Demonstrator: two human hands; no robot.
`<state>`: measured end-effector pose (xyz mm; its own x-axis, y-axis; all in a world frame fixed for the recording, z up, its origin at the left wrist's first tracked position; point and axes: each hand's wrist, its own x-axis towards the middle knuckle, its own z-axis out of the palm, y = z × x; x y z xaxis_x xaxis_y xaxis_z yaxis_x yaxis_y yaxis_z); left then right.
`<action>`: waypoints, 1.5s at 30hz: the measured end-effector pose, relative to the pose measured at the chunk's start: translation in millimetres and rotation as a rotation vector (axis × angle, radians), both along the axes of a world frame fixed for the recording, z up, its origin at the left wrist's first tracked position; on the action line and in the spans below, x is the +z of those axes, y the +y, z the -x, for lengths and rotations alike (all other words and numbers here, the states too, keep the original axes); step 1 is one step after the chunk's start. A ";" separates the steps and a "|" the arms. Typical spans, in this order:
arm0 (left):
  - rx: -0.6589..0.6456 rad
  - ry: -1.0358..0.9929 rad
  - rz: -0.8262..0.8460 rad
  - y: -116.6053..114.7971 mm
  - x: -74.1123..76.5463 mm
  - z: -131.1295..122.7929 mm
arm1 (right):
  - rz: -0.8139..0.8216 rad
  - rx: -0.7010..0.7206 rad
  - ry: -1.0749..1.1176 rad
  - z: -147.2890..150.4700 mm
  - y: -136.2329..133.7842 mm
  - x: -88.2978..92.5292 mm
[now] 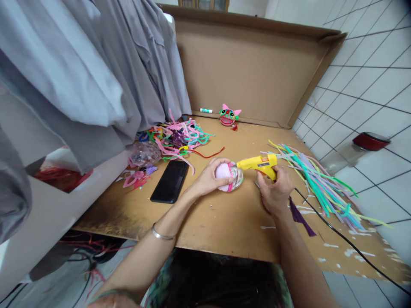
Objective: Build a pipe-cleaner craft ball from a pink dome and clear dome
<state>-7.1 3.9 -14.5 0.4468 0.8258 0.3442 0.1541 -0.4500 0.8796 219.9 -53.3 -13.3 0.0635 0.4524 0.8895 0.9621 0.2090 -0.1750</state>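
My left hand (208, 177) is wrapped round a small round craft piece (229, 176), pink and white with a clear part, held on the brown cardboard sheet (224, 222). My right hand (275, 190) grips the handle of a yellow glue gun (258, 163). The gun's nozzle points left and touches the craft piece. A black cord (340, 237) runs from the gun off to the right.
A black phone (170, 181) lies left of my hands. Beside it are a tangle of coloured pipe cleaners (180, 137) and a clear ball (144, 153). Straight pipe cleaners (321, 182) lie at right. A small frog-like figure (228, 115) and a marker (206, 111) sit by the cardboard back wall. Grey cloth (96, 64) hangs at left.
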 end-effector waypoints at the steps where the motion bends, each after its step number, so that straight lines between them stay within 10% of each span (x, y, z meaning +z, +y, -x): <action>1: -0.002 0.000 0.002 -0.2 0.3 -0.1 | -0.008 0.000 -0.010 -0.5 -0.1 0.2; 25: -0.027 -0.010 -0.014 2.1 -3.6 0.9 | -0.032 0.053 0.021 -2.0 0.7 0.4; 45: -0.078 0.073 -0.096 -3.8 7.2 3.4 | 0.256 0.056 0.502 7.6 0.3 8.3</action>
<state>-10.4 0.1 -7.3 0.5351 0.7525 0.3839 0.1774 -0.5445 0.8198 212.3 -53.1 -5.0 0.4200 0.6647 0.6179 0.7364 0.1484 -0.6601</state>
